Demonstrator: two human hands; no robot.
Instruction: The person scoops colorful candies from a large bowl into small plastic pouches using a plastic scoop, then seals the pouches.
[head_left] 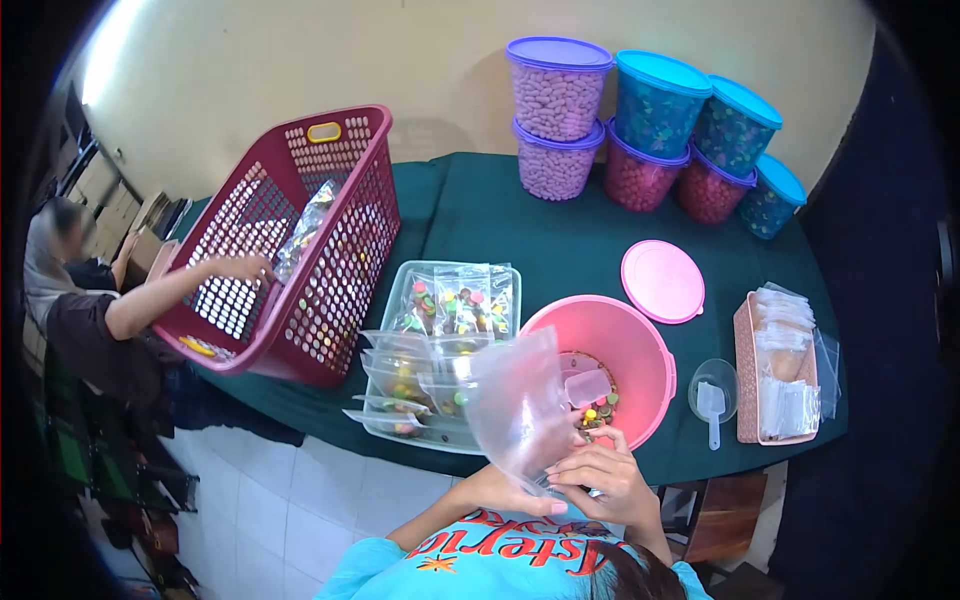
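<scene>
Clear bag gripped btwn L hand & R hand, at near edge of pink tub.
L hand closed on bag's lower end; R hand's fingers bent, pinching same end; bag tilts up & left, overlapping tub rim in view. In tub: pink scoop + small coloured pcs. L of tub: pale tray w/ filled bags. Farther L: maroon basket, co-worker's hand in it nr shiny packet. R of tub: white scoop in clear dish, then pink box of plastic bags. Pink lid behind tub; lidded containers stacked at back of green-covered worktop.
</scene>
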